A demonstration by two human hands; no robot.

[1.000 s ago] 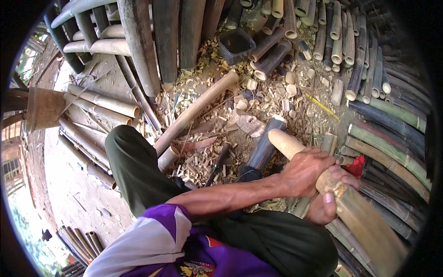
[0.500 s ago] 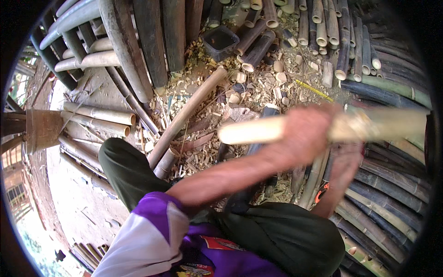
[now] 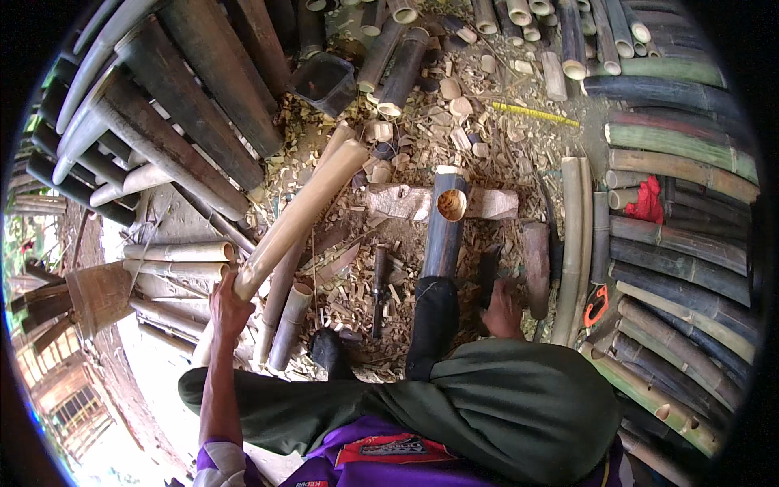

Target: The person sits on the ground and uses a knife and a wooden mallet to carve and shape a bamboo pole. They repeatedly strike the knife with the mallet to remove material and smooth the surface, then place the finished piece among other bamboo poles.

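Note:
My left hand grips the lower end of a long pale bamboo pole. The pole slants up and to the right over other poles on the left side. My right hand rests low by my right knee with its fingers apart, next to a dark tool and a brown wooden slab. It holds nothing that I can see. A dark bamboo tube lies in front of my foot, with its open end on a wood block.
Thick dark bamboo poles are stacked at the upper left and green ones along the right. Chips and cut rings litter the ground. A black square tub, a yellow strip, a red cloth and an orange-handled tool lie around.
The pale pole swung from my right side across my body to the left. My right hand let go of it and dropped by my knee.

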